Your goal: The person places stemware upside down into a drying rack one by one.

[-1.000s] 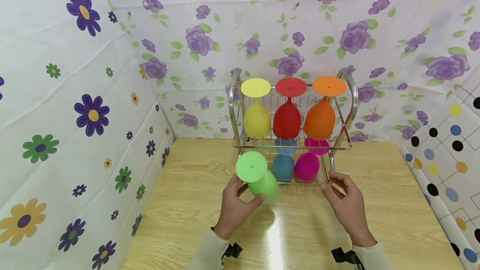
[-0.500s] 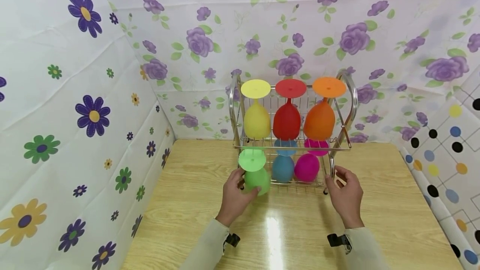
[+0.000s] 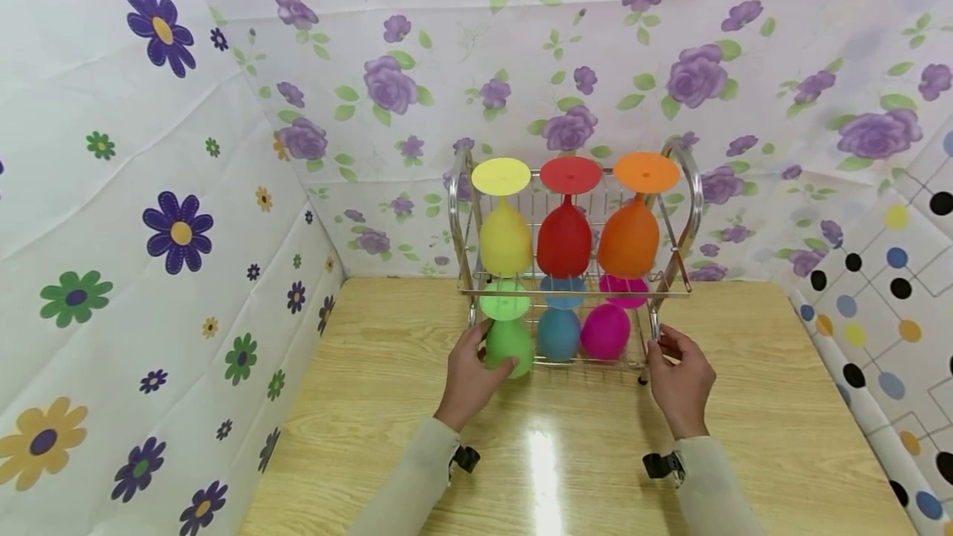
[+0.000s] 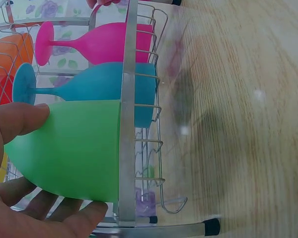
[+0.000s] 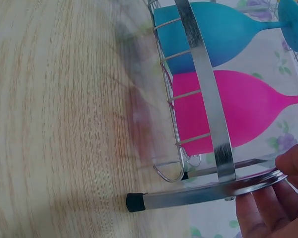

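My left hand (image 3: 472, 375) grips a green wine goblet (image 3: 510, 347) by its bowl, thumb on one side and fingers on the other. The goblet is upside down, foot up, at the left end of the lower tier of a metal dish rack (image 5: 208, 94). In the left wrist view its rim lies right at the rack's front bar (image 4: 128, 89). Beside it on that tier stand a blue goblet (image 3: 558, 334) and a magenta goblet (image 3: 605, 332), both inverted. With thumb and fingers, my right hand (image 3: 681, 379) holds the rack's right side leg (image 5: 258, 183).
On the upper tier, a yellow goblet (image 3: 505, 240), a red goblet (image 3: 563, 240) and an orange goblet (image 3: 629, 240) stand inverted. The rack is on a wooden table (image 3: 395, 354), close to the flowered back wall (image 3: 417, 23).
My left hand has carried the green goblet back to the rack's lower tier, tilting it more upright. My right hand has shifted slightly up along the rack's right leg and holds it.
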### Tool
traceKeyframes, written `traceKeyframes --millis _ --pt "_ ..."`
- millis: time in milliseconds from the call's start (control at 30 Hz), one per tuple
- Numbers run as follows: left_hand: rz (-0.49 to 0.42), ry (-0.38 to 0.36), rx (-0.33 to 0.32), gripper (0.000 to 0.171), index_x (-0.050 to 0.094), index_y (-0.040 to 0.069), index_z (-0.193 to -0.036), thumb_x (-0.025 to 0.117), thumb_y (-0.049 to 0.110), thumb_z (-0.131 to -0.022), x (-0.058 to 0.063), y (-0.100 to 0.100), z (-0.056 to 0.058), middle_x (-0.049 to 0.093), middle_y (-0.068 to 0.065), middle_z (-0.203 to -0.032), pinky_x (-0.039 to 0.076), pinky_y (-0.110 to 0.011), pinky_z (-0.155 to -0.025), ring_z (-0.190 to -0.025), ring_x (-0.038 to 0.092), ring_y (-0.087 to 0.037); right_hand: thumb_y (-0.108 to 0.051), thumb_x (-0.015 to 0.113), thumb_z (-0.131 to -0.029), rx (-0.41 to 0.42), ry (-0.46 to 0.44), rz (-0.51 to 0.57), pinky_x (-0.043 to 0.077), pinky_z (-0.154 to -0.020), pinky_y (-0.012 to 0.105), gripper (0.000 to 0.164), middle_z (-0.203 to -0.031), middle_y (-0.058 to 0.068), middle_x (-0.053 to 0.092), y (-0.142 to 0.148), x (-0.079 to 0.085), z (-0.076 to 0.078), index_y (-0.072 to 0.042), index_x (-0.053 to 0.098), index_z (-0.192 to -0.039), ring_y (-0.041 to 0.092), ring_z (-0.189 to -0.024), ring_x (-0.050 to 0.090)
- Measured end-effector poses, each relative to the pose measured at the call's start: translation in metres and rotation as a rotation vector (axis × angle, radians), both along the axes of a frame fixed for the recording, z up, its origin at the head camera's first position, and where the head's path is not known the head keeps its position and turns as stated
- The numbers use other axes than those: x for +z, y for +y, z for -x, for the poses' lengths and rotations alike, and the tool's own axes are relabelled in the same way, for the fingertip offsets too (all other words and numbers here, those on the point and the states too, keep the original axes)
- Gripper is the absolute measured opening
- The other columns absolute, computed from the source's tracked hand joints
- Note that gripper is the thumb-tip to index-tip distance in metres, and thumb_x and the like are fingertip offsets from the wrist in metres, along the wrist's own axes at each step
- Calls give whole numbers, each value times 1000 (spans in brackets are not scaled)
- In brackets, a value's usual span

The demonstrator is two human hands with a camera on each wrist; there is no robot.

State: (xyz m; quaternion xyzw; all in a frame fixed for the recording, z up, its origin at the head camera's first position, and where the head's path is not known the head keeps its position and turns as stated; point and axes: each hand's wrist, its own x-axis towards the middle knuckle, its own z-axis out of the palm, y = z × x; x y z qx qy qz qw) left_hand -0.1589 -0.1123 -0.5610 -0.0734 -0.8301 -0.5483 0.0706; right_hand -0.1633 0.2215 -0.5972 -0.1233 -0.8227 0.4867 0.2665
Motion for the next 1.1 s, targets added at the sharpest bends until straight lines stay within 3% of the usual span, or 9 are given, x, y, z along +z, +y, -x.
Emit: traceKeyframes --millis 167,433,700,900,1033,1100 --pt "43 -5 16 76 51 12 -156 86 24 -90 2 3 5 55 -9 -152 61 -51 -103 -135 61 -31 -10 75 -98 1 11 -19 47 -72 -5 32 -108 17 77 2 0 2 -4 74 -130 25 -96 72" --pt "110 0 57 76 48 3 -157 84 23 -93 6 10 17 55 -18 -152 62 -54 -98 -135 61 -38 -8 74 -97 30 19 -25 47 -72 -4 32 -107 16 76 3 0 1 -5 75 -129 -10 -89 58" --pt "167 -38 116 75 47 0 -156 84 18 -93 -3 22 33 56 -22 -152 58 -55 -105 -136 59 -42 -9 75 -97 30 17 -36 48 -71 -4 33 -106 14 76 3 2 -1 -6 75 -130 -2 -90 61" --pt "224 -59 125 75 47 -2 -155 84 14 -92 -10 27 34 57 -25 -150 58 -57 -106 -135 58 -44 -10 74 -98 32 1 -41 49 -72 -2 34 -105 14 76 3 1 -1 -6 74 -131 13 -93 67" --pt "223 -79 125 75 45 -4 -155 82 13 -93 -10 30 34 56 -26 -150 56 -58 -107 -135 58 -45 -8 74 -98 38 17 -45 48 -72 -4 34 -105 16 75 5 1 -1 -4 73 -131 25 -96 71" --pt "219 -90 126 75 44 -4 -155 82 13 -93 -11 31 34 56 -26 -149 56 -57 -107 -134 58 -45 -8 74 -98 43 19 -59 52 -73 0 34 -106 16 75 6 0 -1 -4 73 -132 28 -96 73"
